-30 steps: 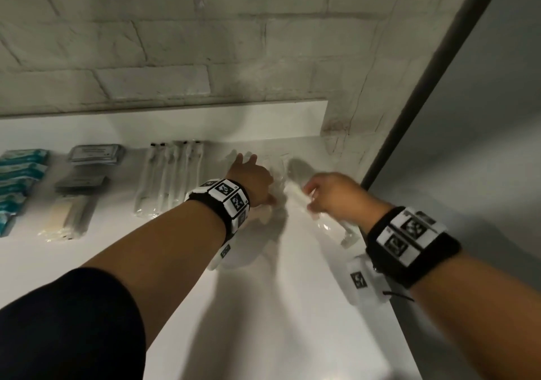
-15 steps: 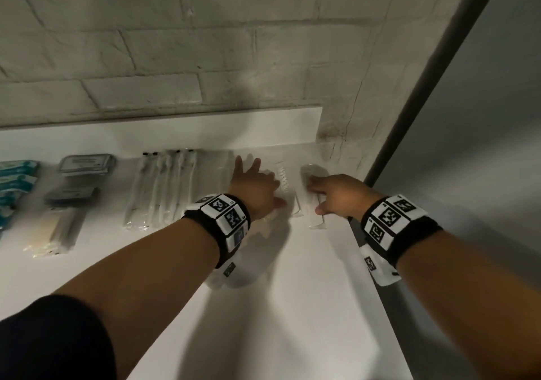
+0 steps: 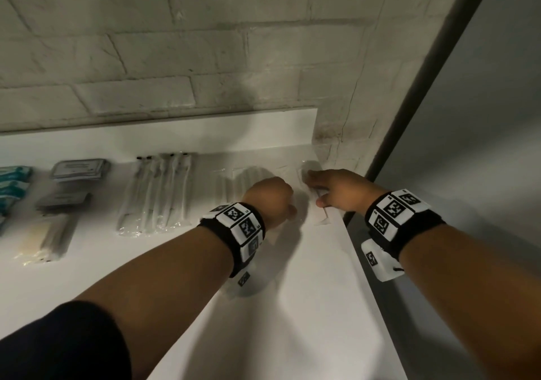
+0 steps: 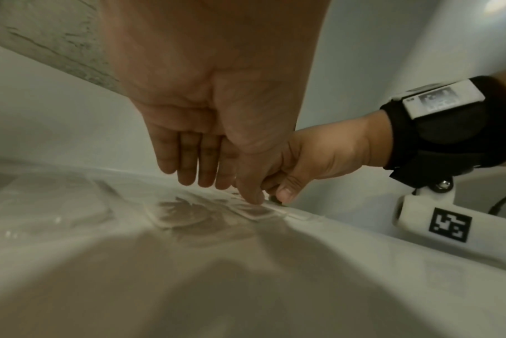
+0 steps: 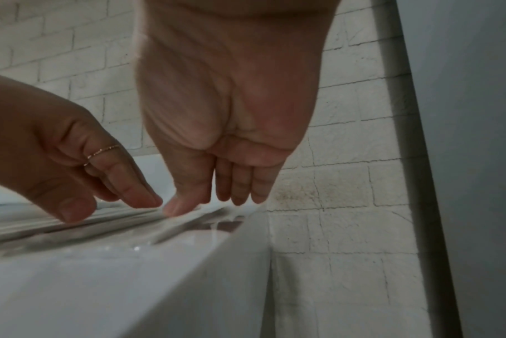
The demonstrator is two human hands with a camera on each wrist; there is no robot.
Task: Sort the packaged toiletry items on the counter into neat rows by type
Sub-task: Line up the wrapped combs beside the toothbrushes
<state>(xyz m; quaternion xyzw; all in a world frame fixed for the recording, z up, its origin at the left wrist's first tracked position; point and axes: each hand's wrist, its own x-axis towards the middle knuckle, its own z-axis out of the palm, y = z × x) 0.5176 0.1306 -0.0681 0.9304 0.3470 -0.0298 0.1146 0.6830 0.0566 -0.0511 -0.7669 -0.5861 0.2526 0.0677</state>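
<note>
Flat clear packets lie side by side at the far right of the white counter. My left hand hovers over them, its straight fingers pointing down and the thumb tip touching a packet. My right hand is just to its right at the counter's edge, with its fingers straight and its thumb pressing the outermost packet. In the right wrist view the left hand wears a thin ring and touches the same wrapping. Neither hand holds anything.
To the left lie a row of wrapped toothbrushes, grey sachets, teal packets and a long pale packet. The brick wall stands behind. The counter's right edge drops off beside my right wrist.
The right hand, which pinched a clear packet a second ago, has laid it down beside the others and moved back toward the wall. The left hand's spread fingers have drawn together.
</note>
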